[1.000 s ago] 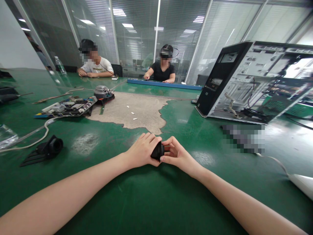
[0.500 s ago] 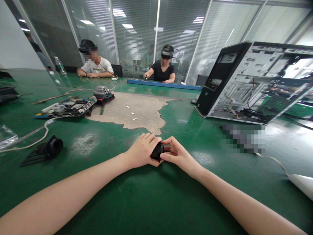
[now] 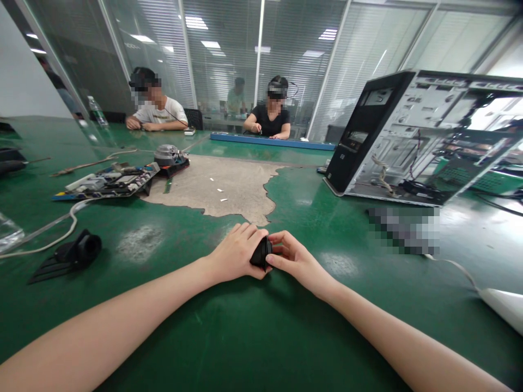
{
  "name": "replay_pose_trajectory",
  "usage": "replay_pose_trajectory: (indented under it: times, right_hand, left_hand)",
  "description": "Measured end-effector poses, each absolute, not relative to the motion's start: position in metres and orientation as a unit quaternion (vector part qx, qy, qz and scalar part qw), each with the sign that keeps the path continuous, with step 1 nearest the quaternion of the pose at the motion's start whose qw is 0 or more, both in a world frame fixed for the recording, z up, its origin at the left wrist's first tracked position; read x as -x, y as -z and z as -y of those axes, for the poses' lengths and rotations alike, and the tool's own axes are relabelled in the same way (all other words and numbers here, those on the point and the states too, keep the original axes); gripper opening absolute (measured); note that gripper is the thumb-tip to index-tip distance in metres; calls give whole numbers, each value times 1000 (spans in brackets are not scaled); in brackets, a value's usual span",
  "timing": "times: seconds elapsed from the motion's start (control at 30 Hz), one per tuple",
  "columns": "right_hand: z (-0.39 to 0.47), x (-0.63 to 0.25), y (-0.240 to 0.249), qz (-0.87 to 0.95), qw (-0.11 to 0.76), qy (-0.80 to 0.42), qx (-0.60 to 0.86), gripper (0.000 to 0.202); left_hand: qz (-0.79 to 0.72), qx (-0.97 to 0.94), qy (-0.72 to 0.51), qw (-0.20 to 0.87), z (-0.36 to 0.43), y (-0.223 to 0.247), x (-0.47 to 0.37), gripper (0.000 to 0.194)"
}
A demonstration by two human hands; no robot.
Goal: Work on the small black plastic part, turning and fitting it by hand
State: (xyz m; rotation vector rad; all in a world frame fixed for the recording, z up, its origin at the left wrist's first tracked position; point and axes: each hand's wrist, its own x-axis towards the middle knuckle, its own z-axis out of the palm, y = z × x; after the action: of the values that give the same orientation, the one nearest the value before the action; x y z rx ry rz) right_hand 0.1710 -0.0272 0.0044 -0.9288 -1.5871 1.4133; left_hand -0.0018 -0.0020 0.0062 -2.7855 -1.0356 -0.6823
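Between my hands is a small round black part (image 3: 260, 253), low over the green tabletop (image 3: 261, 332); its exact kind cannot be made out. My left hand (image 3: 237, 252) wraps around it from the left, fingers closed over its top and far side and hiding much of it. From the right, my right hand (image 3: 292, 257) grips its rim with thumb and fingertips. To the left lies a black plastic piece with a round opening and slatted fins (image 3: 81, 249).
Left stand a circuit board (image 3: 110, 179) and a round metal fan-like unit (image 3: 166, 155). An opened computer case (image 3: 368, 136) stands right, near a white object with a cable (image 3: 502, 305). Two people sit across the table behind a blue bar (image 3: 272, 140).
My hands keep nearly the same hold on the black part. The view has shifted slightly. Across the table, the person in black has moved a hand a little.
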Motion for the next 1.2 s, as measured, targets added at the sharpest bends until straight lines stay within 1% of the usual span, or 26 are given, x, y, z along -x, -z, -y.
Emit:
replay_pose_trajectory:
  times: [0.17,0.37,0.6,0.8,0.97,1.2]
  right_hand:
    - [29,-173,-6,628,397,-578,337,36]
    - [29,-169,-8,609,411,-589,337,26]
    - [30,-169,-6,620,405,-568,359,30]
    - [30,-171,-7,633,408,-568,333,32]
    - [29,-168,-7,610,424,-583,331,26]
    - [27,-171,-7,614,406,-562,378,29]
  left_hand:
    - [337,914,220,46,2,-6,3,51]
    - [334,912,234,45,2,-7,2,51]
    - [338,910,236,39,2,-7,1,52]
    - [340,914,217,48,3,-9,3,57]
    - [337,911,235,42,3,-9,2,52]
    - [334,911,237,41,4,-9,2,52]
